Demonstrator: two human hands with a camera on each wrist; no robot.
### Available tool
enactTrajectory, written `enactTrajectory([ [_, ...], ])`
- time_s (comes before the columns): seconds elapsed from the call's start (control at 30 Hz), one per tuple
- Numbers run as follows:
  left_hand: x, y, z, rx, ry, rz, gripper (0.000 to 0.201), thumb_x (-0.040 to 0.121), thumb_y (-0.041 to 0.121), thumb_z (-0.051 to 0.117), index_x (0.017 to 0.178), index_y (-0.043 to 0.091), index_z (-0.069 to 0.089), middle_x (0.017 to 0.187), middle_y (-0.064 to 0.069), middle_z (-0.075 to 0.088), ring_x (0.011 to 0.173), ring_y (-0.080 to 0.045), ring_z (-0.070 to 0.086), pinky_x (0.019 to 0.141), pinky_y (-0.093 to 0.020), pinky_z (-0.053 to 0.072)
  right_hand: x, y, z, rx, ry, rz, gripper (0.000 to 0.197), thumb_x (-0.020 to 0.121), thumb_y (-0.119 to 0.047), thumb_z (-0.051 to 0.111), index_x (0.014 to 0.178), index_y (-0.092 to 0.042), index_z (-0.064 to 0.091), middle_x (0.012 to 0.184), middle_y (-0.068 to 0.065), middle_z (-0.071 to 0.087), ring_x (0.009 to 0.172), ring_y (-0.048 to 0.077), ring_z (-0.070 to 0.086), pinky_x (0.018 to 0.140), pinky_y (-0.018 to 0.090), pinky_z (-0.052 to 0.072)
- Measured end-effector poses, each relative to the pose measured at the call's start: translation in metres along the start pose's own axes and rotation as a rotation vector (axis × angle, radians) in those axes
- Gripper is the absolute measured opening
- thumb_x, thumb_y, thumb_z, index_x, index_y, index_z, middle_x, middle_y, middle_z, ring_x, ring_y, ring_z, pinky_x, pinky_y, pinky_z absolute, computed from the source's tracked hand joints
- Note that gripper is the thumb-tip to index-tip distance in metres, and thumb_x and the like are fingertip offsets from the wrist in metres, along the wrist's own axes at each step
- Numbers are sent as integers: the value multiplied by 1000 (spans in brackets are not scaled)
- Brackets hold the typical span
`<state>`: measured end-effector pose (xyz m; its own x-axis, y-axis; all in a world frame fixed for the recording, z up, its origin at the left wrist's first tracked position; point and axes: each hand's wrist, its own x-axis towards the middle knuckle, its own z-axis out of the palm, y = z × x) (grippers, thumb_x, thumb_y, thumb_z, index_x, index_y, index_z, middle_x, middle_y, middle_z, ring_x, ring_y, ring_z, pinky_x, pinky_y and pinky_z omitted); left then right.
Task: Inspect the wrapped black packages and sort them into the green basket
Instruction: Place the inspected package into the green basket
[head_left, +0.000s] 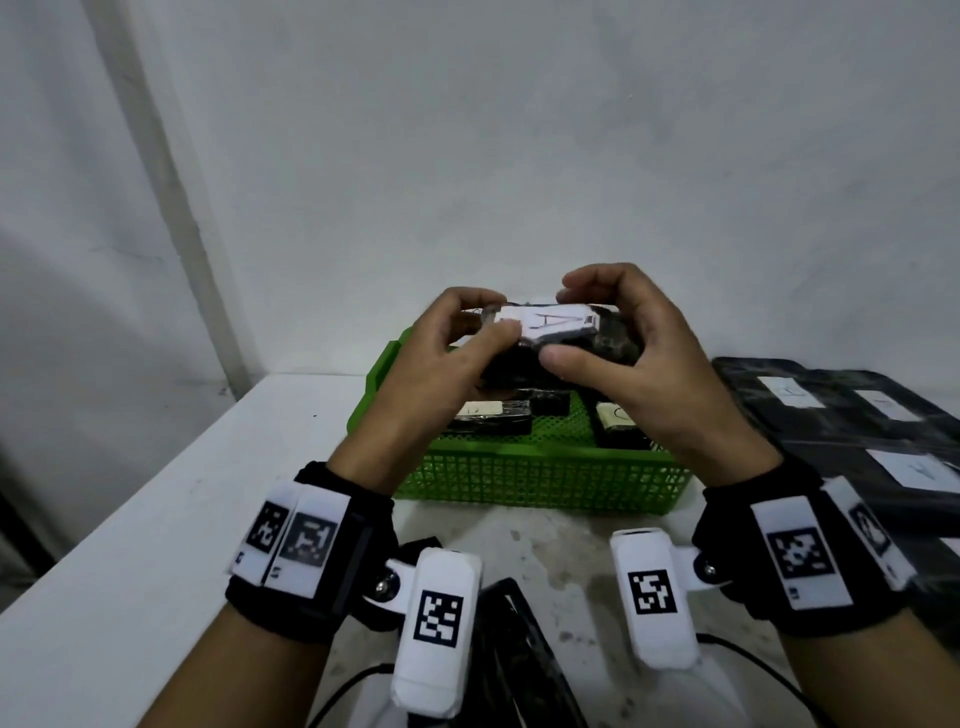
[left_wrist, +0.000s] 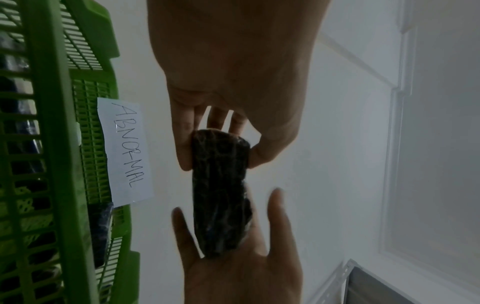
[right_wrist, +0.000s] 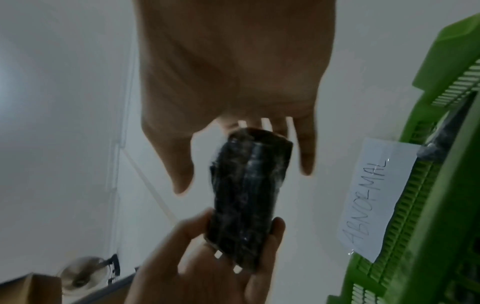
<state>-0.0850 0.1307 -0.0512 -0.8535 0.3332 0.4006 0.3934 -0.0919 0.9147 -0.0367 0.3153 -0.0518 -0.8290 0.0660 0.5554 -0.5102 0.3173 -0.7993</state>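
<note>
I hold a black wrapped package (head_left: 550, 325) with a white label marked "A" in the air over the green basket (head_left: 545, 478). My left hand (head_left: 478, 322) pinches its left end between thumb and fingers. My right hand (head_left: 571, 322) cups the right end, with the index finger arched over the label and the thumb at the front edge. In the left wrist view the package (left_wrist: 221, 195) spans both hands, and the right-hand fingers (left_wrist: 278, 205) lie loosely beside it. In the right wrist view the package (right_wrist: 246, 185) shows crinkled clear film.
Two labelled black packages (head_left: 488, 415) (head_left: 615, 421) lie in the basket. A paper tag reading "ABNORMAL" (left_wrist: 127, 150) is taped to the basket's wall. More labelled black packages (head_left: 857, 431) lie spread at the right. The white table (head_left: 156, 519) meets a wall behind.
</note>
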Motion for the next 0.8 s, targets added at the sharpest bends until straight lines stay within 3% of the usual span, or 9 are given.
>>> enactTrajectory([
  [0.07, -1, 0, 0, 38, 4, 38, 30, 80, 27, 72, 108, 29, 61, 116, -3, 67, 93, -21, 73, 80, -45, 61, 1, 0, -1, 108, -19, 159, 41, 86, -38, 74, 123, -28, 60, 119, -6, 67, 105, 11, 70, 84, 32, 59],
  [0.13, -2, 1, 0, 45, -13, 60, 31, 77, 21, 72, 104, 26, 59, 115, -5, 66, 87, -21, 73, 82, -50, 61, 2, 1, -2, 134, 34, 232, 28, 91, -27, 73, 118, -26, 64, 111, -3, 71, 95, 19, 74, 73, 37, 61],
  [0.27, -6, 2, 4, 51, -28, 100, 31, 80, 8, 67, 107, 14, 54, 116, -8, 65, 86, -32, 73, 81, -57, 60, 3, 1, 0, -12, 137, 90, 23, 81, -17, 80, 98, -27, 69, 92, -3, 74, 83, 24, 75, 71, 48, 64],
  [0.33, -6, 2, 5, 62, -29, 102, 33, 83, 9, 66, 112, 17, 53, 122, -5, 62, 91, -32, 73, 80, -51, 61, 2, -1, 0, -53, 153, 37, 19, 78, -20, 80, 90, -27, 67, 87, -3, 74, 85, 24, 73, 77, 52, 62],
  [0.4, -4, 2, 3, 66, -33, 48, 31, 89, 19, 68, 116, 24, 55, 118, 1, 65, 87, -19, 73, 70, -33, 61, 2, -4, -3, -59, 116, 13, 18, 79, -18, 81, 90, -24, 68, 92, 0, 74, 91, 27, 72, 81, 52, 61],
  [0.47, -2, 3, 1, 50, -79, -51, 17, 97, 24, 60, 114, 24, 58, 105, 2, 69, 77, -8, 70, 58, -20, 53, 1, -6, -7, -67, 56, -3, 23, 81, -13, 82, 96, -23, 70, 107, -4, 72, 99, 22, 70, 82, 42, 61],
  [0.53, 0, 2, -1, 48, -88, -68, 13, 98, 17, 59, 110, 20, 61, 98, -2, 69, 73, -8, 68, 56, -19, 51, 0, -7, -12, -57, -15, 5, 31, 81, -12, 82, 105, -26, 68, 124, -8, 65, 106, 15, 68, 80, 27, 58],
  [0.67, -1, 0, -5, 100, -82, 123, 29, 82, 9, 73, 105, 22, 60, 102, 3, 68, 93, -17, 69, 74, -32, 57, 0, -5, -11, 158, -76, 234, 43, 84, -35, 77, 124, -35, 61, 125, -5, 64, 106, 20, 72, 79, 36, 62],
  [0.8, -5, 2, -3, 141, -182, 159, 37, 81, 11, 74, 114, 16, 57, 116, -6, 66, 107, -23, 68, 92, -42, 58, 2, -7, -3, 172, 104, 241, 27, 90, -13, 72, 114, -17, 61, 92, 3, 70, 79, 15, 74, 58, 31, 61],
])
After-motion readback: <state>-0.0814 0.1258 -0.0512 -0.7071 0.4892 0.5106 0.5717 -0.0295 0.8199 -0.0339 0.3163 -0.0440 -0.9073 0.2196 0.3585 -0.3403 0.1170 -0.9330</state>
